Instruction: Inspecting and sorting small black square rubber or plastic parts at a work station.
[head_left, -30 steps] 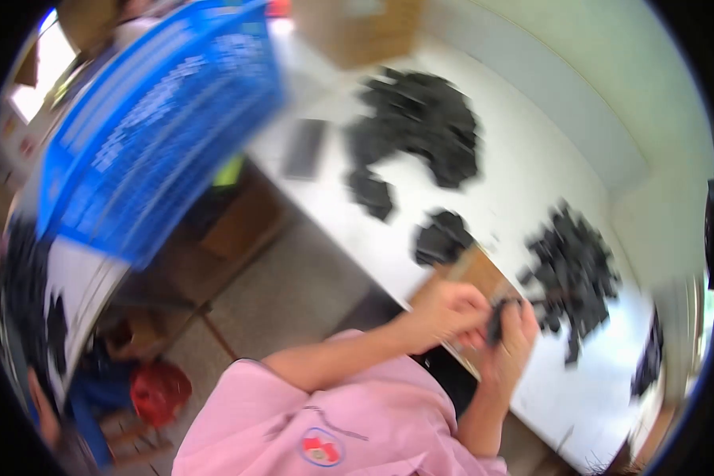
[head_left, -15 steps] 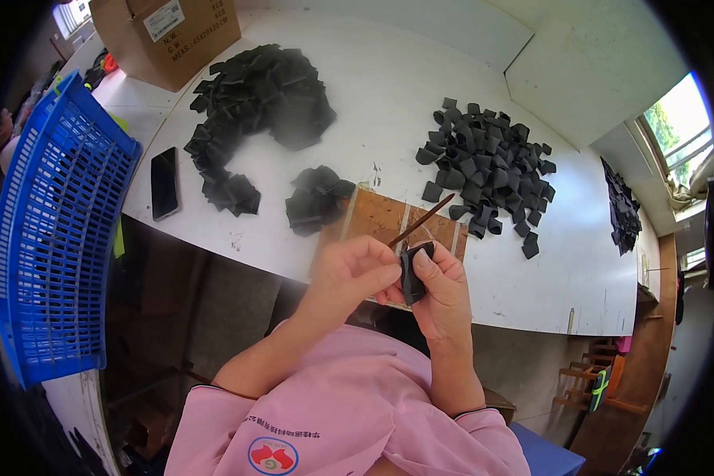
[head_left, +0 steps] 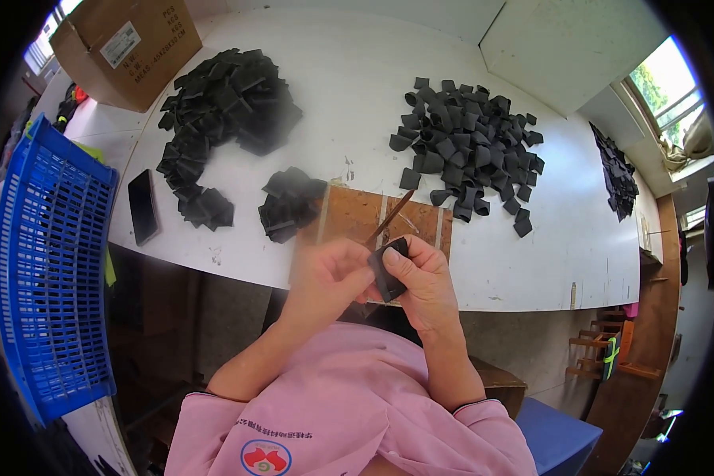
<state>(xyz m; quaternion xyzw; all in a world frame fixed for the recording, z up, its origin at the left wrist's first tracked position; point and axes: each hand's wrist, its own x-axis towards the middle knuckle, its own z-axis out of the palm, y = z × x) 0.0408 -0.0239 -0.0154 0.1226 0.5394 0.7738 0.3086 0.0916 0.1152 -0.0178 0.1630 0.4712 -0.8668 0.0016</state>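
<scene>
My right hand (head_left: 424,278) pinches a small black piece of folded fabric or foam (head_left: 390,274) between thumb and fingers, just above the table's near edge. My left hand (head_left: 331,274) is closed beside it, thumb and fingertips at the piece's left edge. A thin brown stick (head_left: 392,216) slants up and to the right out of my left hand; its lower end is hidden by the fingers. Beneath the hands lies a brown board (head_left: 357,210) with pale strips. A small pile of flat black pieces (head_left: 289,205) rests left of the board.
A larger heap of flat black pieces (head_left: 234,95) lies at the far left, and many curled black pieces (head_left: 472,147) lie at the right. A phone (head_left: 143,208), a blue basket (head_left: 55,278) and a cardboard box (head_left: 127,51) stand along the left. More black material (head_left: 614,174) lies far right.
The black piece has tilted, showing more of its flat face, and my right thumb lies further across it. The stick remains in my left hand. The whole view has shifted slightly.
</scene>
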